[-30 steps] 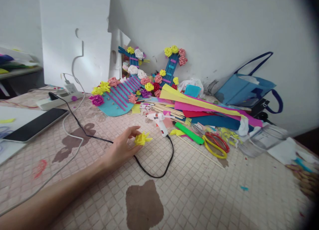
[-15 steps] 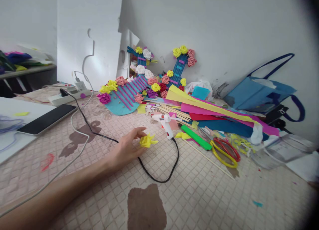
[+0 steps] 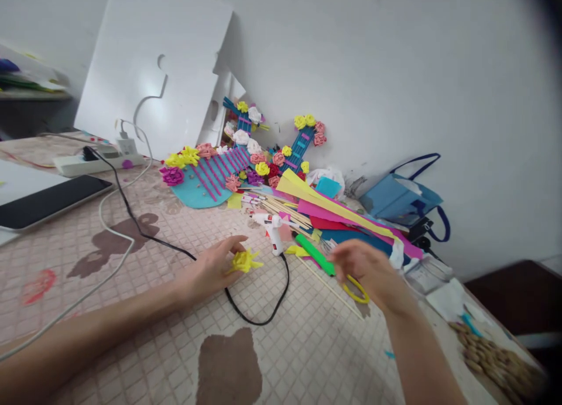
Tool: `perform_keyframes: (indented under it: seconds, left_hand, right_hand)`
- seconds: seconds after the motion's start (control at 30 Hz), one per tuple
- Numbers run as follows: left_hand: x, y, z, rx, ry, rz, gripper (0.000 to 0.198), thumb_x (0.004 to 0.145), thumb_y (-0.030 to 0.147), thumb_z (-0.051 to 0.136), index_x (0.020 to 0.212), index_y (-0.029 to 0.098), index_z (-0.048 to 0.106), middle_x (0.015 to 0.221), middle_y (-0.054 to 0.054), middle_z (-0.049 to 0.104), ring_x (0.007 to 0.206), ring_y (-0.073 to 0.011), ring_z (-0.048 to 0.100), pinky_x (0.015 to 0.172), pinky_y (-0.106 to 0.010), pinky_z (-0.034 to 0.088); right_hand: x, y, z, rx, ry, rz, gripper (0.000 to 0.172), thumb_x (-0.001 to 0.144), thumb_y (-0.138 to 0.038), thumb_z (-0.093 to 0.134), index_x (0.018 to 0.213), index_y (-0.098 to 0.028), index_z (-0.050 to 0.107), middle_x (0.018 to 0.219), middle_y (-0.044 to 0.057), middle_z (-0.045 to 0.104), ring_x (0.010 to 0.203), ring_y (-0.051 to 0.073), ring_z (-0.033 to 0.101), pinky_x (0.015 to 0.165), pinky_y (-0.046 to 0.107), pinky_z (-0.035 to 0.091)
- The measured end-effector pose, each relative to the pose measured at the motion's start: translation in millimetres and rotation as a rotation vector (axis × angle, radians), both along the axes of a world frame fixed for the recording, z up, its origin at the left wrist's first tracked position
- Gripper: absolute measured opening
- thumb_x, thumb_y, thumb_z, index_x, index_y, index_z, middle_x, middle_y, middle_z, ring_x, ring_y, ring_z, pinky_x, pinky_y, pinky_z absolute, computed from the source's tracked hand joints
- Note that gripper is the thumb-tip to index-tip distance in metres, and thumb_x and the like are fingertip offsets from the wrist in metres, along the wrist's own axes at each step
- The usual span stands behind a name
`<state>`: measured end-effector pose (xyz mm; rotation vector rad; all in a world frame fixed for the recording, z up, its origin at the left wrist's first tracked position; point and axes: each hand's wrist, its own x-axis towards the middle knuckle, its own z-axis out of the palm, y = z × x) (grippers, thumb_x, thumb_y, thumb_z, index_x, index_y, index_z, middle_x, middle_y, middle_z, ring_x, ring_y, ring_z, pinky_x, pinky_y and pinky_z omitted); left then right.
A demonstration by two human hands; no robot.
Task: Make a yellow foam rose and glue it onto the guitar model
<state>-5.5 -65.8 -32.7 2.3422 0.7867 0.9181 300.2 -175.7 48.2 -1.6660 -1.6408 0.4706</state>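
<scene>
My left hand (image 3: pixel 215 267) rests on the table, its fingers closed around a yellow crepe-paper flower (image 3: pixel 246 261). My right hand (image 3: pixel 362 270) is over the scissors (image 3: pixel 356 292), its fingers loosely apart and slightly blurred. Most of the scissors are hidden behind it, with a yellow handle loop showing below. Near its fingertips lies a long green plastic tool (image 3: pixel 314 254) with a dark end. Between the hands a white glue gun (image 3: pixel 274 236) lies on the table, with its black cord (image 3: pixel 259 323) looping past my left hand. A thin wooden stick (image 3: pixel 327 285) lies near the green tool.
Behind are a turquoise board (image 3: pixel 195 188) trimmed with paper flowers, wooden sticks (image 3: pixel 285 209), and yellow paper sheets (image 3: pixel 320 200). A blue bag (image 3: pixel 397 197) stands at the back right. To the left are a phone-like black slab (image 3: pixel 57 200), a power strip (image 3: pixel 72 165) and a white cable (image 3: pixel 118 264).
My right hand has come into view from the lower right and reached over the scissors. My view has tilted and turned right. My left hand still holds the yellow flower.
</scene>
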Motion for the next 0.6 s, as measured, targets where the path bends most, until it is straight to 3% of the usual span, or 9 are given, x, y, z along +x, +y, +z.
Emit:
perform_keyframes:
  seconds: [0.1,0.17,0.27,0.43,0.6]
  left_hand:
    - [6.5,-2.5,5.8,-0.012,0.06,-0.02,0.056,0.078,0.022,0.057,0.129,0.025,0.034,0.107,-0.005,0.061,0.099,-0.0195,0.06,0.088,-0.036,0.048]
    - [13.0,-4.0,10.3,-0.018,0.093,-0.036,0.056,0.078,0.021,0.057,0.129,0.024,0.033,0.107,-0.006,0.06,0.101,-0.0213,0.059,0.089,-0.039,0.046]
    - [23.8,-7.9,15.1,-0.031,0.127,-0.056,0.058,0.076,0.02,0.058,0.129,0.023,0.033,0.108,-0.006,0.06,0.101,-0.0226,0.058,0.089,-0.042,0.045]
    - [32.5,-16.8,14.8,-0.05,0.137,-0.055,0.059,0.075,0.017,0.06,0.128,0.023,0.034,0.108,-0.005,0.06,0.103,-0.0233,0.055,0.091,-0.043,0.044]
    - [28.0,-17.4,9.8,-0.027,0.128,-0.091,0.06,0.076,0.016,0.059,0.129,0.023,0.032,0.11,-0.005,0.059,0.105,-0.0215,0.053,0.093,-0.041,0.044]
  right_hand:
    - [-4.5,7.7,-21.6,-0.085,-0.378,-0.076,0.008,0.083,-0.022,0.054,0.082,-0.019,0.061,0.082,0.003,0.064,0.072,0.019,0.059,0.065,0.032,0.046]
    - [-8.7,10.0,-34.6,-0.131,-0.647,-0.141,0.01,0.081,-0.014,0.049,0.084,-0.018,0.058,0.087,0.006,0.064,0.076,0.02,0.059,0.065,0.031,0.043]
    - [-14.5,9.7,-46.4,-0.224,-0.836,-0.17,0.015,0.079,-0.011,0.047,0.09,-0.017,0.055,0.094,0.009,0.064,0.083,0.022,0.06,0.063,0.03,0.041]
    - [-10.5,5.0,-49.4,-0.315,-0.87,-0.145,0.009,0.083,-0.014,0.046,0.082,-0.019,0.054,0.087,0.008,0.064,0.082,0.022,0.061,0.064,0.029,0.04]
    - [-8.2,-7.6,-34.9,-0.154,-0.703,-0.049,0.009,0.083,-0.013,0.046,0.08,-0.02,0.049,0.082,0.004,0.061,0.078,0.019,0.059,0.068,0.031,0.042]
